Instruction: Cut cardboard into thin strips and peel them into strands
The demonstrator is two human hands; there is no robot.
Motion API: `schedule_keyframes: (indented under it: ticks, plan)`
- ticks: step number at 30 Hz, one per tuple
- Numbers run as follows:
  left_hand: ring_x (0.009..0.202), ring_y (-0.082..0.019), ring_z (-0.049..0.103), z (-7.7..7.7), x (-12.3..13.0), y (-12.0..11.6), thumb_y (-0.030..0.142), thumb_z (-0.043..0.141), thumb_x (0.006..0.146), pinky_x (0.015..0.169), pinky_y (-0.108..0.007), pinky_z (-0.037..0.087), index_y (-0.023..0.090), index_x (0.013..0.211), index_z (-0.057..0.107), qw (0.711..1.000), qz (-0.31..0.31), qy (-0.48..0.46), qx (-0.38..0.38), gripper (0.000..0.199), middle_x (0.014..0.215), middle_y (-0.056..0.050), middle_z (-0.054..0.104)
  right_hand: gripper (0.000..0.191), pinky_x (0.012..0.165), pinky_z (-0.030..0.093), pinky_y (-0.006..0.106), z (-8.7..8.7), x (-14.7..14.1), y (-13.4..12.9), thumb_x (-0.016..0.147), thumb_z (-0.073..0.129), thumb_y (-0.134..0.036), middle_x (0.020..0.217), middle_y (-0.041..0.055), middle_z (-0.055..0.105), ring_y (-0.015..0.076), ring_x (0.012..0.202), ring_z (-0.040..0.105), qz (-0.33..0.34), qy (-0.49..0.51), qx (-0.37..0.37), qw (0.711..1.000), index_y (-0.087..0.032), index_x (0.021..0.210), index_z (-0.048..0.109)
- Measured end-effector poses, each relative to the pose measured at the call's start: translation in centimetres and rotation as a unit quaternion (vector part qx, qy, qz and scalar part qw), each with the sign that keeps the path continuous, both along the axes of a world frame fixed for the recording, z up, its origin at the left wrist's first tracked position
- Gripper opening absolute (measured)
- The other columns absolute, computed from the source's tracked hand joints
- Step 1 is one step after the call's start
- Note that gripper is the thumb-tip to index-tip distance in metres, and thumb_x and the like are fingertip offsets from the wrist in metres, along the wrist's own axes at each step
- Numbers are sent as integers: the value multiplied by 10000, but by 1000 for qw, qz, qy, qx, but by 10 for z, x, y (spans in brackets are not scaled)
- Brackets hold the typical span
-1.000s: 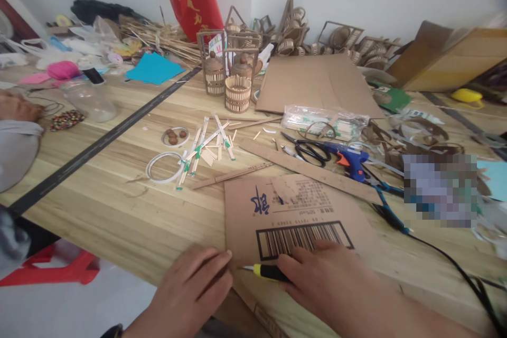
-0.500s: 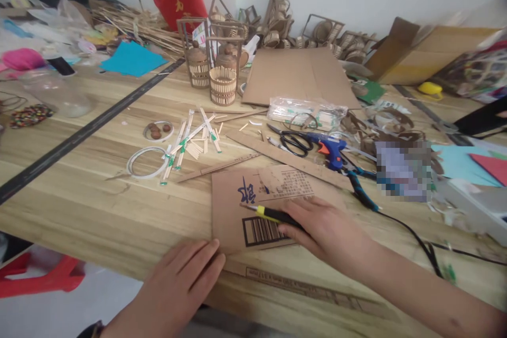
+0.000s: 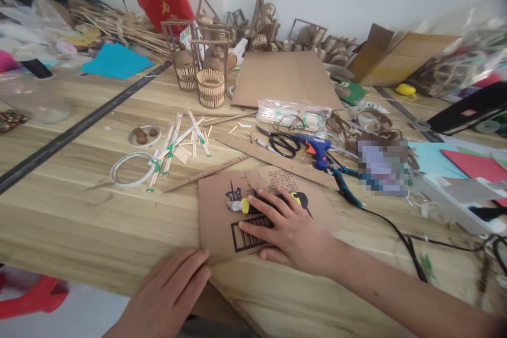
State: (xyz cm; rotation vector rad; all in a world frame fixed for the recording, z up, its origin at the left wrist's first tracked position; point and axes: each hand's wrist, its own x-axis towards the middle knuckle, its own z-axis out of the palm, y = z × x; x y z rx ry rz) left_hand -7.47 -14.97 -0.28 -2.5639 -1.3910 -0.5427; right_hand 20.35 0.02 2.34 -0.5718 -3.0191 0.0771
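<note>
The splayed right hand point(image 3: 295, 237) is lying across the knife point(image 3: 245, 205), whose blade is pointing left; the flattened, ungripping left hand point(image 3: 174, 282) is resting farther off.

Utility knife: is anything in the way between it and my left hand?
Nothing visible stands between your left hand and the utility knife, just flat printed cardboard; your right hand partly covers its handle.
</note>
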Motion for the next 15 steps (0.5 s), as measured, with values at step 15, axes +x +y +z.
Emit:
schedule_keyframes:
  ticks: [15]
  plan:
    - [891,-162,631,36,-14,27,44,340,921,927,-271,440,240,1005,633,994,40,-60,81,362,922,2,712,364,1101,367,498,42,2,-8,975,515,-382,1360,113,616,289,1299,516,-58,87,-298,949,-248,1287,646]
